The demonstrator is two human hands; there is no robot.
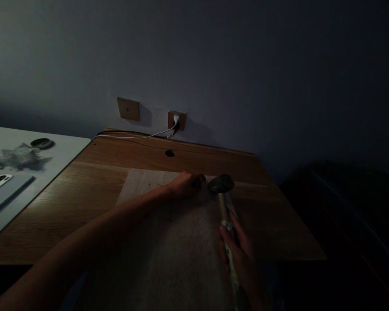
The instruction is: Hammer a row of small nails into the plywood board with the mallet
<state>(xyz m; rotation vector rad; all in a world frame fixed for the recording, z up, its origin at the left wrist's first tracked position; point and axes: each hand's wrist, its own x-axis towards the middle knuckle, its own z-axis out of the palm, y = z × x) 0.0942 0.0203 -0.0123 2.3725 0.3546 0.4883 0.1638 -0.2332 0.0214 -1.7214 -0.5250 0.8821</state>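
Note:
A hammer (224, 207) with a dark head and a pale handle is in my right hand (241, 255), whose fingers wrap round the handle. Its head hovers or rests near the far right part of a pale board (178, 242); the dim light hides which. On the board's far end lies my left hand (187, 185), just left of the hammer head. Its fingers are curled and pinched together, and anything between them is too dark and small to make out. A few tiny dark bits (170, 210) lie on the board.
The board lies on a wooden desk (94, 181) against a wall. White and black cables (139, 137) run to a wall socket (176, 120); a cable hole (170, 153) is nearby. At left, a white table (68, 144) bears a crumpled clear plastic bag (24, 156) and other items.

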